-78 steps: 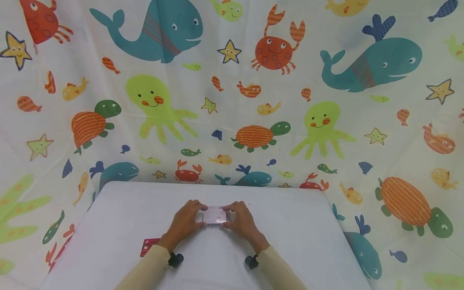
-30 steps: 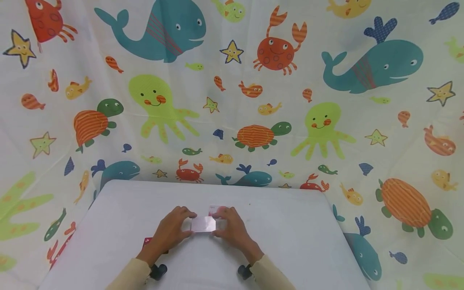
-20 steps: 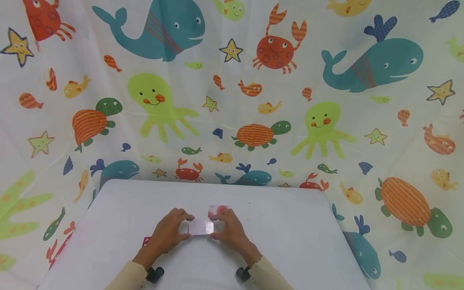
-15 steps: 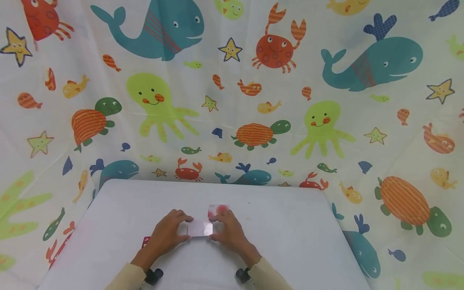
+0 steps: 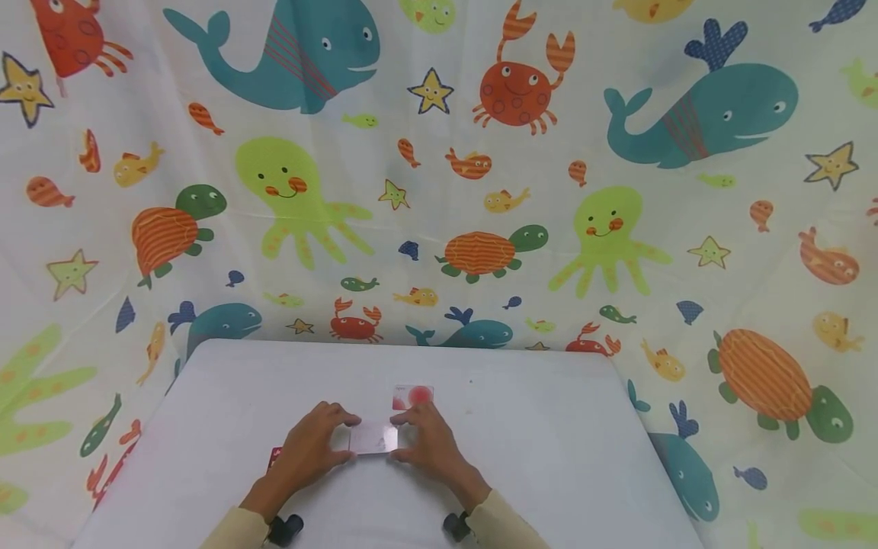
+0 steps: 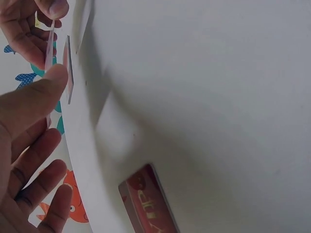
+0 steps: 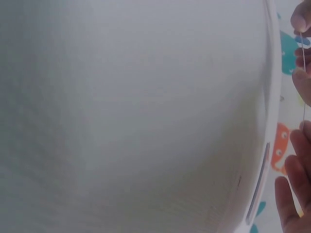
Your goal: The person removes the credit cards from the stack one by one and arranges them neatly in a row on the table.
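Note:
A thin, pale, shiny card (image 5: 373, 437) is held above the white table between both hands. My left hand (image 5: 312, 442) pinches its left end between thumb and forefinger; my right hand (image 5: 432, 442) does the same at the right end. In the left wrist view the card (image 6: 50, 46) shows nearly edge-on, with the left thumb (image 6: 36, 99) against it and other fingers spread loosely. A pink-and-white card (image 5: 410, 396) lies on the table just beyond the right fingers. Beside the left wrist lies a red card (image 6: 150, 201), mostly hidden by that wrist in the head view.
The white table (image 5: 542, 435) reaches back to a curtain (image 5: 439, 152) printed with sea animals. A dark wrist camera (image 5: 284, 528) sits under the left wrist, and another camera (image 5: 456, 526) under the right.
Both hands have moved left and toward the body with the pale card, from above the pink-and-white card, which is now uncovered. The left forearm now covers more of the red card.

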`<state>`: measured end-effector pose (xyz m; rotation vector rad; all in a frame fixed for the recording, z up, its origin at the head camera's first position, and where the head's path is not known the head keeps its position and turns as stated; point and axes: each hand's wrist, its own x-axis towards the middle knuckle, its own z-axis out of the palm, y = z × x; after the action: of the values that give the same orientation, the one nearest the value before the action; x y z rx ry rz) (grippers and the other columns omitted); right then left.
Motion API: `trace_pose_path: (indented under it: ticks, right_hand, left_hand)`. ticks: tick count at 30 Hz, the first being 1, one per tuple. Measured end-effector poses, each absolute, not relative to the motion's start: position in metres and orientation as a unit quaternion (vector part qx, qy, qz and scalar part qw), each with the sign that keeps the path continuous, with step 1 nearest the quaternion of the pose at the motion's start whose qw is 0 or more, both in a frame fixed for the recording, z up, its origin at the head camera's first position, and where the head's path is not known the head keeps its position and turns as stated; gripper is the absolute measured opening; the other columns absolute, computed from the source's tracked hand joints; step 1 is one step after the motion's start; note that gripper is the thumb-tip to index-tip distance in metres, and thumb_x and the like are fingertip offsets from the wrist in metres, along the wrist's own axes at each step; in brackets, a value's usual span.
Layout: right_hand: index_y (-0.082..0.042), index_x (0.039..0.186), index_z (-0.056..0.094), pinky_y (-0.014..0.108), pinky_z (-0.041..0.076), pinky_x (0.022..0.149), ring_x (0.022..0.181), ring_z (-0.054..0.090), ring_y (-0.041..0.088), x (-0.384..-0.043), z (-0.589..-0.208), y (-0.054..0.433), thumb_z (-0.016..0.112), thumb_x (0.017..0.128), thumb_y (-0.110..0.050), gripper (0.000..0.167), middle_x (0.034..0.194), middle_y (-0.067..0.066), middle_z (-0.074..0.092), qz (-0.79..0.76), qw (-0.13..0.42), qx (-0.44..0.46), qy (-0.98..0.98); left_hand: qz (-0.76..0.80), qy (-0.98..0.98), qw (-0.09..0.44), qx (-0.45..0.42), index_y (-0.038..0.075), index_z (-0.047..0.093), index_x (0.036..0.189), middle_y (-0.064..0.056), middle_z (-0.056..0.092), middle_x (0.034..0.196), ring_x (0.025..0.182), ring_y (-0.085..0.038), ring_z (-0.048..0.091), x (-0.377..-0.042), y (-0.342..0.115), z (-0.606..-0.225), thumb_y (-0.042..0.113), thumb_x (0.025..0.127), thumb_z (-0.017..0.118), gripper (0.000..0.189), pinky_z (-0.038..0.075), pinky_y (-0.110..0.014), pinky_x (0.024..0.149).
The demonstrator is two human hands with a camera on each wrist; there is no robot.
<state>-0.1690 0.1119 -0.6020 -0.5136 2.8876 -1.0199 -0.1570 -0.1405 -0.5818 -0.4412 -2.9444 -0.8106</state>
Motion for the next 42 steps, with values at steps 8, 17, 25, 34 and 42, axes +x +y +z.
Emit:
trace_pose_path:
  ticks: [8, 17, 25, 34, 42]
  right_hand:
    - [-0.033, 0.124, 0.074, 0.03, 0.057, 0.103, 0.116, 0.059, 0.007, -0.167, -0.605, 0.108, 0.094, 0.082, -0.033, 0.047, 0.124, -0.013, 0.067, -0.325, 0.02, -0.162, 0.932]
    - [-0.028, 0.121, 0.076, 0.03, 0.058, 0.099, 0.115, 0.06, 0.01, -0.165, -0.606, 0.104, 0.096, 0.08, -0.032, 0.046, 0.118, -0.01, 0.069, -0.321, 0.007, -0.177, 0.931]
    - [-0.026, 0.121, 0.077, 0.032, 0.057, 0.101, 0.114, 0.06, 0.012, -0.162, -0.607, 0.098, 0.097, 0.078, -0.032, 0.048, 0.116, -0.009, 0.069, -0.3, 0.007, -0.17, 0.939]
    - [-0.027, 0.121, 0.079, 0.028, 0.057, 0.093, 0.108, 0.058, 0.009, -0.159, -0.606, 0.09, 0.097, 0.077, -0.032, 0.048, 0.112, -0.01, 0.07, -0.278, 0.01, -0.155, 0.948]
    - [-0.028, 0.121, 0.079, 0.024, 0.055, 0.092, 0.103, 0.055, 0.007, -0.157, -0.615, 0.085, 0.097, 0.076, -0.035, 0.049, 0.111, -0.011, 0.07, -0.251, 0.011, -0.16, 0.955]
  left_hand:
    - [-0.259, -0.956, 0.022, -0.138, 0.026, 0.079, 0.119, 0.007, 0.074, 0.112, 0.111, -0.017, 0.066, -0.155, -0.144, -0.585, 0.03, 0.071, 0.1, 0.053, 0.059, -0.047, 0.105]
    - [-0.257, -0.958, 0.015, -0.129, 0.028, 0.08, 0.116, 0.01, 0.073, 0.109, 0.108, -0.013, 0.065, -0.153, -0.146, -0.586, 0.031, 0.07, 0.101, 0.05, 0.06, -0.044, 0.103]
    - [-0.259, -0.958, 0.016, -0.122, 0.028, 0.08, 0.114, 0.011, 0.073, 0.106, 0.107, -0.012, 0.065, -0.149, -0.148, -0.587, 0.03, 0.068, 0.102, 0.051, 0.061, -0.042, 0.102]
    - [-0.253, -0.96, 0.011, -0.12, 0.027, 0.08, 0.114, 0.01, 0.073, 0.105, 0.106, -0.013, 0.065, -0.148, -0.152, -0.59, 0.03, 0.068, 0.102, 0.051, 0.061, -0.043, 0.102]
    - [-0.232, -0.965, 0.015, -0.122, 0.026, 0.082, 0.113, 0.01, 0.074, 0.103, 0.102, -0.011, 0.061, -0.146, -0.155, -0.594, 0.03, 0.067, 0.103, 0.05, 0.061, -0.04, 0.1]
